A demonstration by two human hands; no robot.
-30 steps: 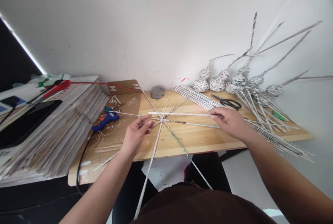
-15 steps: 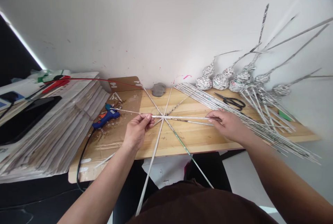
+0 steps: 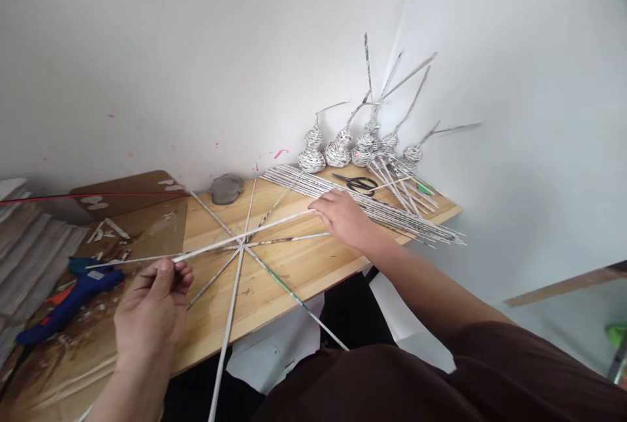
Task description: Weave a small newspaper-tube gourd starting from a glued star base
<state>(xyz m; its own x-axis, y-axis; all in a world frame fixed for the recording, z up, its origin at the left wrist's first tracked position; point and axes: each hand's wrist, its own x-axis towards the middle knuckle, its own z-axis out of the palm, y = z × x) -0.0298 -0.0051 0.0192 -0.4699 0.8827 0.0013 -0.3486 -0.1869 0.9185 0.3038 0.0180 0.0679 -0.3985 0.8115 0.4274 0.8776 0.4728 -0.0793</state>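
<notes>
My left hand (image 3: 157, 304) pinches one end of a thin white rolled-paper tube (image 3: 274, 225). My right hand (image 3: 337, 216) has its fingers closed on the tube near the other end. Stretched between both hands, the tube passes just above the centre of a star of crossed paper tubes (image 3: 231, 304) on the wooden table. One arm of that star hangs over the front edge toward me, and another is greenish. Beyond my right hand lies a bundle of paper tubes (image 3: 289, 177).
Black scissors (image 3: 360, 183) lie behind the bundle. Several woven gourd shapes (image 3: 312, 151) with long stems stand against the wall, and a grey lump (image 3: 226, 188) sits left of them. At left are a blue glue gun (image 3: 91, 288), cardboard (image 3: 151, 226) and stacked paper (image 3: 34, 259).
My view has swung to the right. My hands have drawn farther apart along the tube, and it now slants, its left end closer to me.
</notes>
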